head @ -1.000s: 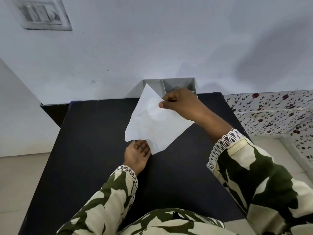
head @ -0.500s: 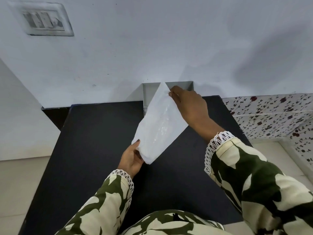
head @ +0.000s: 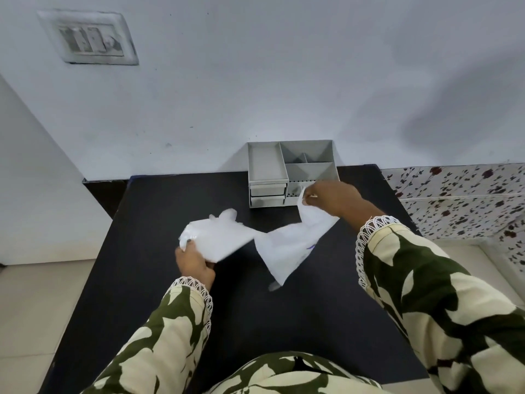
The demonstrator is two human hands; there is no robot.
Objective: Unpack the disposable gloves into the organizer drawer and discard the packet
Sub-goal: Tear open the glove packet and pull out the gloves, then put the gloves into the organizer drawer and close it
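My left hand (head: 194, 264) grips a bunch of thin translucent disposable gloves (head: 218, 237), held low over the black table (head: 284, 322) with glove fingers pointing toward the wall. My right hand (head: 333, 199) pinches the top corner of the white packet (head: 289, 245), which hangs slack and apart from the gloves, its lower corner near the table. Just behind my right hand, a grey organizer (head: 289, 173) stands against the wall. It has open top compartments and two small drawers (head: 267, 194) on its left front, both closed.
A white wall (head: 284, 81) rises right behind the table, with a switch plate (head: 89, 38) at upper left. A floral tiled ledge (head: 460, 200) lies to the right. Pale floor (head: 34, 308) shows left of the table.
The gloves have come out of the packet. My left hand pulled them down and left, while my right hand moved right with the emptied packet. The organizer is now uncovered.
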